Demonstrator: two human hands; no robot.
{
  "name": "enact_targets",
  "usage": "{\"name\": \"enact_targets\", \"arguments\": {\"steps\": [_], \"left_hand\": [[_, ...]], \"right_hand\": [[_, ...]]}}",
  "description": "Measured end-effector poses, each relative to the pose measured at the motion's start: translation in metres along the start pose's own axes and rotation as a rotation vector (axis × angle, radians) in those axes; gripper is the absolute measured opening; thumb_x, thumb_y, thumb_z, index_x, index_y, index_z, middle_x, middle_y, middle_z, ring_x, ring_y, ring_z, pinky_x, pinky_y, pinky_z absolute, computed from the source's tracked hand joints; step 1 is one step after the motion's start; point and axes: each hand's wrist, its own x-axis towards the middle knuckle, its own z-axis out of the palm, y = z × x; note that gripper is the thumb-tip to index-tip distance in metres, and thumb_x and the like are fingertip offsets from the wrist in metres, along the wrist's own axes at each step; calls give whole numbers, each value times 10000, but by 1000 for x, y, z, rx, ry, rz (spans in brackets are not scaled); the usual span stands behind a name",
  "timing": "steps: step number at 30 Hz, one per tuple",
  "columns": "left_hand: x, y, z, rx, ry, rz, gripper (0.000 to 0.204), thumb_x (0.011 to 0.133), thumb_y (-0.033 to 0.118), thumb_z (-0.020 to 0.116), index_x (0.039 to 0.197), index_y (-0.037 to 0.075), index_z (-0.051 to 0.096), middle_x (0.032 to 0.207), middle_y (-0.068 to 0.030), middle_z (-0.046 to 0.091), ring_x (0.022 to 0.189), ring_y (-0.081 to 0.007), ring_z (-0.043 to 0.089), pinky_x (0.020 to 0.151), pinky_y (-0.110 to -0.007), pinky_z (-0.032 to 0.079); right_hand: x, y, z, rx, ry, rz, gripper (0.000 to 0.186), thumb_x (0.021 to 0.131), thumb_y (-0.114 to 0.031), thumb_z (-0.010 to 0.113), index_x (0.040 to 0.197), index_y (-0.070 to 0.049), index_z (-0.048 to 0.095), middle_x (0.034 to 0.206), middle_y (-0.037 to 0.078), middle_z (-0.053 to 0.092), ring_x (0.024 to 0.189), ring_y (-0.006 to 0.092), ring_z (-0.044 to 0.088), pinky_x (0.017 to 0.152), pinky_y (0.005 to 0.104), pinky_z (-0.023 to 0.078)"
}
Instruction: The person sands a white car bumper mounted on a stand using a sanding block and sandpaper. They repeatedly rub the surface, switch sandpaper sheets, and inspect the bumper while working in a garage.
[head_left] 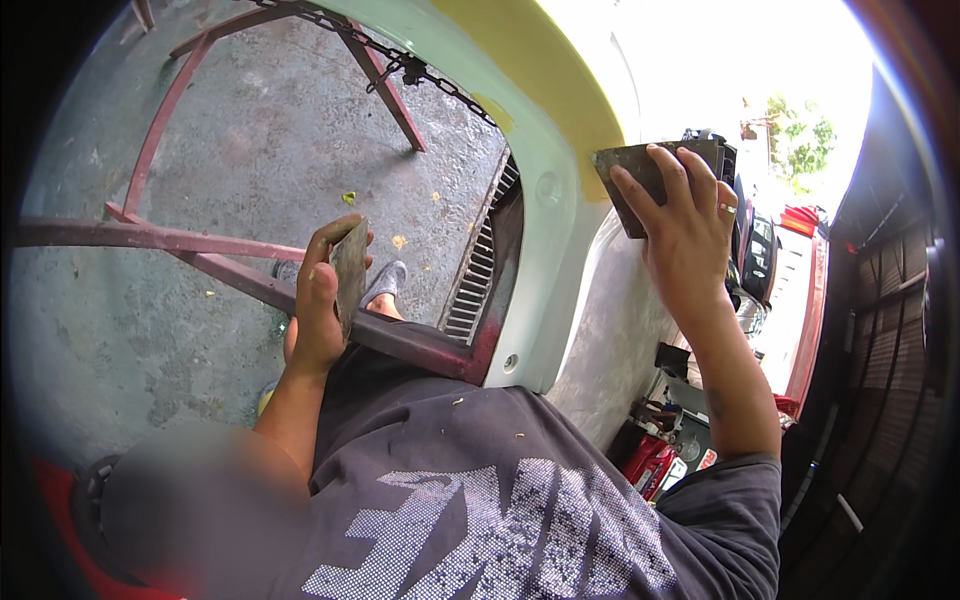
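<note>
My left hand (318, 318) is closed around a thin, flat grey-brown plate (350, 272), seen nearly edge-on, with the thumb in front and fingertips showing past its far side. It is held above the floor, apart from the panel. Farther right, my right hand (688, 235) grips a dark, flat rectangular plate (632, 165) with its fingers spread over the face. That plate's left corner overlaps the edge of a pale green curved panel (540, 270); whether it touches, I cannot tell. Yellow filler-like patches (565, 100) cover part of the panel, next to the dark plate.
A reddish metal stand (230, 240) supports the panel area, one bar crossing before my body. A black chain (440, 82) hangs along the panel. Beyond lie a floor grate (478, 270), a red vehicle part (652, 465) and a vehicle (760, 250) at right.
</note>
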Motion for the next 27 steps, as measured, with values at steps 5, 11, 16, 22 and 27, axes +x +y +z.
{"name": "enact_targets", "arguments": {"steps": [5,11,16,22,27], "left_hand": [[1,-3,1,29,8,13,1026,1015,884,412,1550,15,520,1438,-154,621,1378,-245,592,1167,-417,448],[1,-2,-1,-25,-10,4,1011,1014,853,476,1556,0,507,1488,-159,601,1433,-270,578,1166,-407,463],[1,-2,1,23,7,29,995,1043,859,377,1548,13,521,1431,-164,630,1370,-248,598,1160,-413,455],[1,-1,2,11,14,22,1002,1041,861,381,1547,9,522,1429,-166,630,1367,-246,600,1161,-410,453],[0,-4,-2,-53,-19,7,994,1029,842,459,1567,8,495,1507,-158,590,1447,-280,569,1170,-415,455]], "right_hand": [[6,2,6,-4,14,1,611,824,-91,816,1365,-355,711,1473,-11,558,1432,247,476,1103,500,359],[-3,1,7,5,-64,7,613,846,-115,819,1391,-359,682,1485,-11,552,1441,247,469,1109,506,355],[-9,-3,0,16,-113,14,568,875,-156,806,1389,-362,678,1487,-9,553,1452,251,457,1120,524,346],[-19,-7,-7,42,-169,14,554,886,-163,797,1391,-357,678,1497,-5,556,1457,260,450,1141,534,330],[-24,-9,-23,95,-222,2,531,872,-152,801,1364,-330,705,1491,-2,568,1444,267,457,1143,545,335]]}}
